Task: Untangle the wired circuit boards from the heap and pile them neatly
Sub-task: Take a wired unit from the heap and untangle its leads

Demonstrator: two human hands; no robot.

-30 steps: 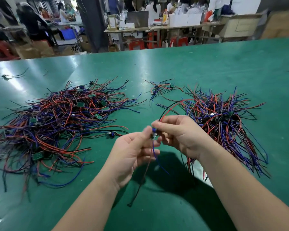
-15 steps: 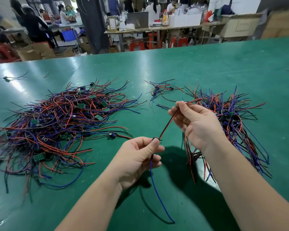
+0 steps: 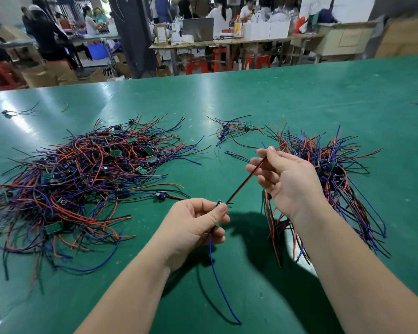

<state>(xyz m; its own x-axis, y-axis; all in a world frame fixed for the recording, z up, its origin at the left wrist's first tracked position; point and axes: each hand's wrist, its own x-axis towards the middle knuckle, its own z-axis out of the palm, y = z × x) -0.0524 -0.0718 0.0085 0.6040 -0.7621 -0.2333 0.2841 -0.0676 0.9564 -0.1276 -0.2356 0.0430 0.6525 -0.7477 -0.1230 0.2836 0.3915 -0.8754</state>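
Head view: above a green table [image 3: 299,97], the left hand [image 3: 191,232] pinches a small circuit board [image 3: 221,203] while the right hand [image 3: 285,179] grips its red-and-black wires [image 3: 244,183], drawn taut and slanting up to the right. A blue lead [image 3: 217,280] dangles toward the near edge. The tangled heap [image 3: 82,179] lies left, the sorted pile [image 3: 328,169] right, with bare tabletop between and beyond.
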